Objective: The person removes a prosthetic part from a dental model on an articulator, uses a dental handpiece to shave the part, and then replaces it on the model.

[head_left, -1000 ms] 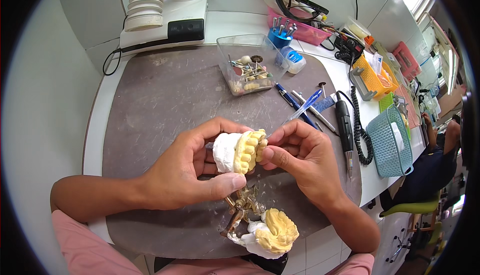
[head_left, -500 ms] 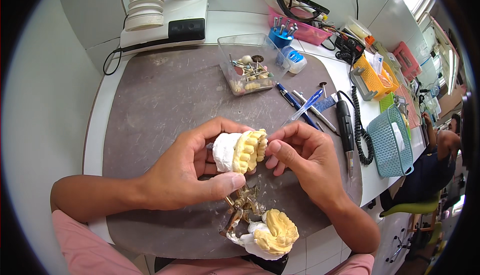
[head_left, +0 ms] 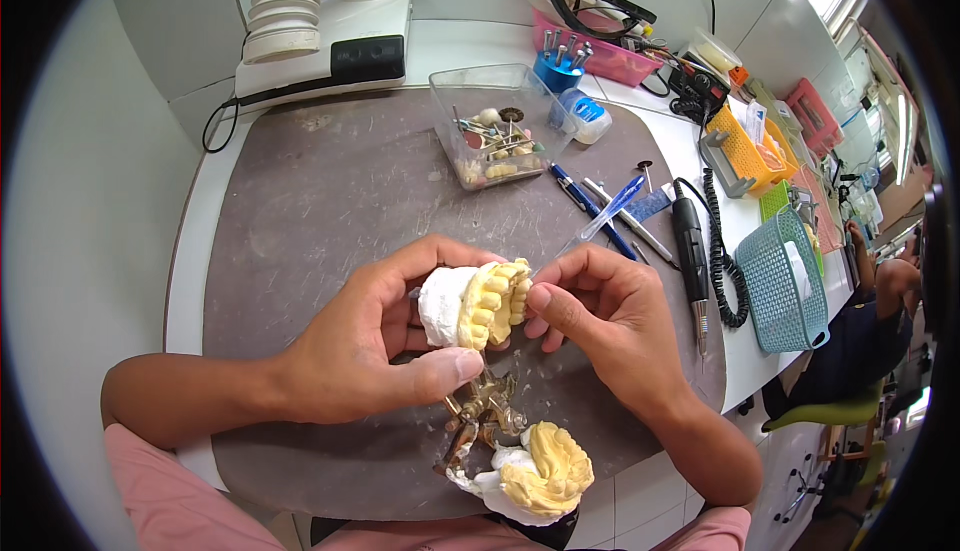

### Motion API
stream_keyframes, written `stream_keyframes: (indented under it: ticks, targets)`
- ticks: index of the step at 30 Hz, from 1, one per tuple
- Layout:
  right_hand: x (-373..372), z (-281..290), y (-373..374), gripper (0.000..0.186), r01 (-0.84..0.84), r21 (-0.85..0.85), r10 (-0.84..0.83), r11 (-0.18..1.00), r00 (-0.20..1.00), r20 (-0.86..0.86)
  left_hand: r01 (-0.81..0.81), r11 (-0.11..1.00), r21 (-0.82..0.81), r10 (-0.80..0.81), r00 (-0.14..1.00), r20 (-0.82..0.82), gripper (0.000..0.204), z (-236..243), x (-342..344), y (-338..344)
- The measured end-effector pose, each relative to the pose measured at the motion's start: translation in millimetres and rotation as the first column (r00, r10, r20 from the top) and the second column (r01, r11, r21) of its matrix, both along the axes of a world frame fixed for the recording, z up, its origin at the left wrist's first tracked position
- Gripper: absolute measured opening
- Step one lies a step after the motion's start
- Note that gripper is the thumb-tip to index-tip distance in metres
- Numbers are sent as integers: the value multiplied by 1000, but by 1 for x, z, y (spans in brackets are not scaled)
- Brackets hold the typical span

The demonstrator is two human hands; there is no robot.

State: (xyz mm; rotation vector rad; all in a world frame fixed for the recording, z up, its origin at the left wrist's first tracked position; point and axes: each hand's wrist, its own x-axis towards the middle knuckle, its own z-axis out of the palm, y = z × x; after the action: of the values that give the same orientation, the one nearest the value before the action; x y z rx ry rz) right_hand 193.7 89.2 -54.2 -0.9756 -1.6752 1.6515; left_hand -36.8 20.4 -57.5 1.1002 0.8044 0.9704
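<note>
My left hand (head_left: 345, 346) grips a dental cast (head_left: 488, 303) with yellow stone teeth and a white plaster base, its thumb along the near side. The teeth face right, towards my right hand (head_left: 610, 311). There the thumb and index finger are pinched together at the cast's right edge. Whatever they hold, if anything, is too small to make out. Below the held cast runs a brass-coloured articulator (head_left: 486, 407), whose lower end carries a second yellow-and-white cast (head_left: 548, 466) near the bench's front edge.
A clear plastic box (head_left: 490, 173) of burs and polishing tips stands on the grey mat (head_left: 300, 211). To the right lie pens (head_left: 590, 209), a corded handpiece (head_left: 690, 256) and a teal basket (head_left: 780, 286). A suction unit (head_left: 390, 11) is behind; another person sits far right.
My head view has shifted slightly. The held cast has turned a little, showing more of its inner side, and my right fingertips remain at its edge.
</note>
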Motion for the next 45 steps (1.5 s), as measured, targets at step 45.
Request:
stream_keyframes:
  ticks: [45]
  targets:
    - [3, -1, -3, 18, -33, 14, 31, 999, 994, 109, 51, 997, -49, -49, 998, 34, 70, -5, -4, 0]
